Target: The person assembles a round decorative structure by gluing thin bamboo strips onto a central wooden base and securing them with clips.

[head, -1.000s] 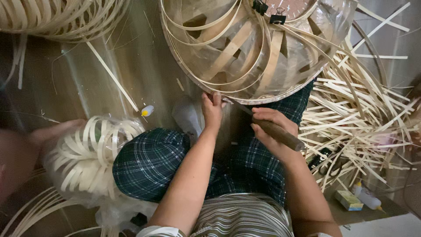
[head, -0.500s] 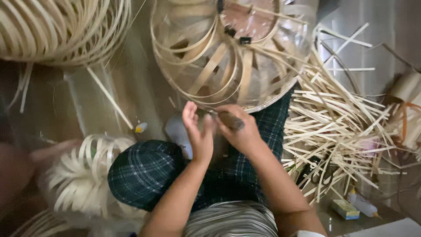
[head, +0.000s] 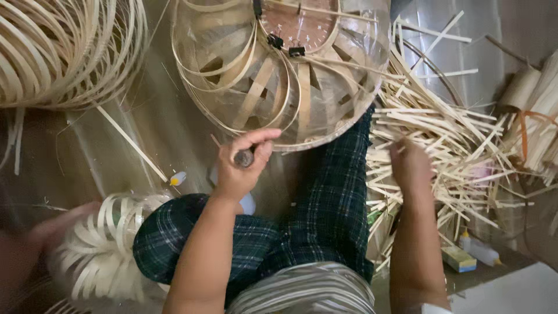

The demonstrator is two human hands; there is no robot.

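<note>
While the left hand (head: 241,166) sits closed around a short dark tool handle (head: 243,157), its fingers (head: 256,137) curl tight over the end of it, thumb pressed along the side. Just above those fingers, almost touching them, lies the rim of a round woven bamboo frame (head: 279,75), its thin strips bent into loops and held near its brown centre disc (head: 299,23) by small black clips (head: 275,41). The right hand (head: 410,166) is off to the right side, reaching into a loose pile of flat bamboo strips (head: 453,139) on the floor; it is blurred, so I cannot tell whether its fingers are spread or pinching a strip. Below both hands are the person's legs in dark green checked trousers (head: 325,221). Left of the left hand's fingers a small coil of pale strips (head: 104,244) lies on the floor.
</note>
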